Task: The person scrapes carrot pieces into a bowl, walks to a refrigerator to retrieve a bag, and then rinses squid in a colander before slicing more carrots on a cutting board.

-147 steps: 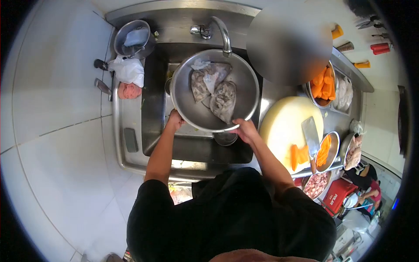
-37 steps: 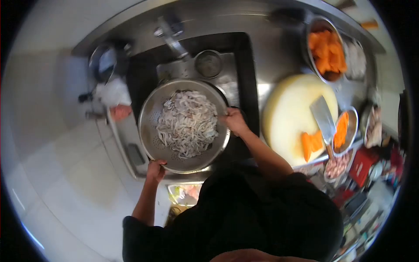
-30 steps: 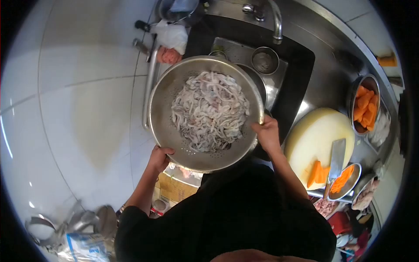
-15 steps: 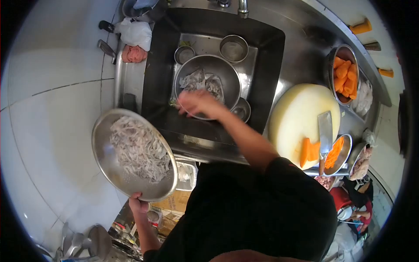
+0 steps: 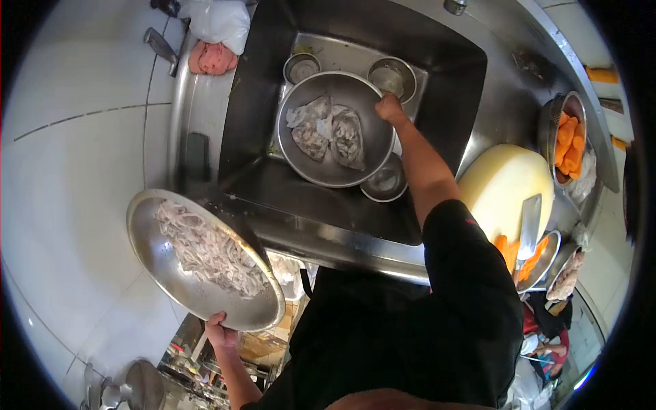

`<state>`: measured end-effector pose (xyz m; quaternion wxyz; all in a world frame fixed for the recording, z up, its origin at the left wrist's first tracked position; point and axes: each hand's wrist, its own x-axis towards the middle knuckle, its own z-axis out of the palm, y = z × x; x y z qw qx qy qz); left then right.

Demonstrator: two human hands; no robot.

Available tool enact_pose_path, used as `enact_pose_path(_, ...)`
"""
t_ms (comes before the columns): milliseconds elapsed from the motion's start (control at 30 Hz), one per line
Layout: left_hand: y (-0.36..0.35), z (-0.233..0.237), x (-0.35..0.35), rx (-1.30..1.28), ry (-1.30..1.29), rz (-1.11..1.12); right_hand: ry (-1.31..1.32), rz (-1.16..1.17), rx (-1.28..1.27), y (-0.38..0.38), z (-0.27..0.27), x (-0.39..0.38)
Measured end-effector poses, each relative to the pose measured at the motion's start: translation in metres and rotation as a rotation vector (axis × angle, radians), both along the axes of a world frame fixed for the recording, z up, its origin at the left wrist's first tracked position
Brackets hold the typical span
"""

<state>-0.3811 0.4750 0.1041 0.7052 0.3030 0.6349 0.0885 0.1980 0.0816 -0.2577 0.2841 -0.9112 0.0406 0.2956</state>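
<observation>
My left hand (image 5: 222, 333) grips the near rim of a wide metal bowl (image 5: 247, 313), held tilted to the left of the sink. Pale, whitish-grey strips (image 5: 212, 249) lie heaped inside it. In the sink, my right hand (image 5: 390, 109) is closed on the right rim of a round metal bowl (image 5: 372, 140). Two clear plastic bags (image 5: 348, 140) with greyish contents sit in that bowl. Small metal bowls stand around it, one (image 5: 301, 67) behind left, another (image 5: 404, 80) behind right and a third (image 5: 384, 181) in front.
Right of the sink (image 5: 447, 82) stands a thick round cutting board (image 5: 502, 184) with a cleaver (image 5: 529, 225) and cut carrot. A bowl of peeled carrots (image 5: 568, 143) is behind it. Pink meat (image 5: 213, 59) and a white bag (image 5: 217, 24) lie at the sink's left ledge.
My right hand has moved from above the near left part of the sink bowl to its right rim and taken hold. The left-hand bowl is slightly lower and further left in view.
</observation>
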Motion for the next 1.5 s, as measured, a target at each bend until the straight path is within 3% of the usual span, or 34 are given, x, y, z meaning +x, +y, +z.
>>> enact_pose_path(100,-0.006,-0.003,0.008,-0.007,-0.022,0.001,-0.046,0.199,0.006,-0.018,-0.038,0.001)
enact_pose_path(133,-0.004,-0.003,0.006,-0.027,-0.034,0.005,-0.207,0.319,0.034,-0.022,-0.033,-0.010)
enact_pose_path(233,-0.002,-0.001,0.003,-0.027,-0.031,-0.021,-0.773,-0.199,0.180,-0.002,0.017,-0.074)
enact_pose_path(333,0.002,0.003,-0.004,-0.024,-0.022,-0.061,-0.342,-0.616,0.236,0.007,0.061,-0.103)
enact_pose_path(433,0.001,-0.001,0.004,-0.019,-0.036,-0.064,-0.217,-0.610,0.183,-0.012,0.022,-0.107)
enact_pose_path(467,0.000,-0.002,0.007,-0.015,-0.044,-0.058,-0.067,-0.549,0.160,-0.020,0.024,-0.109)
enact_pose_path(533,0.000,-0.004,0.009,-0.042,-0.034,-0.046,0.500,-0.484,0.352,-0.034,0.015,-0.121)
enact_pose_path(667,0.012,-0.023,-0.014,-0.087,-0.060,-0.009,0.689,-0.459,0.462,-0.032,-0.024,-0.157)
enact_pose_path(767,0.018,-0.029,-0.024,-0.056,-0.121,-0.054,0.598,-0.547,0.409,0.002,0.045,-0.168)
enact_pose_path(833,0.014,-0.025,-0.019,-0.028,-0.107,-0.070,0.564,-0.649,0.496,0.012,0.055,-0.176)
enact_pose_path(933,0.005,-0.014,-0.005,-0.027,-0.059,-0.035,0.618,-0.694,0.544,-0.001,0.081,-0.177)
enact_pose_path(1067,0.009,-0.034,-0.018,-0.064,-0.108,-0.045,0.613,-0.758,0.555,-0.034,0.131,-0.191)
enact_pose_path(1367,0.006,-0.025,-0.003,-0.055,-0.196,-0.085,0.530,-1.069,0.814,-0.091,0.372,-0.230)
enact_pose_path(1500,0.019,-0.051,-0.020,-0.091,-0.177,-0.086,0.468,-1.183,1.048,-0.115,0.366,-0.233)
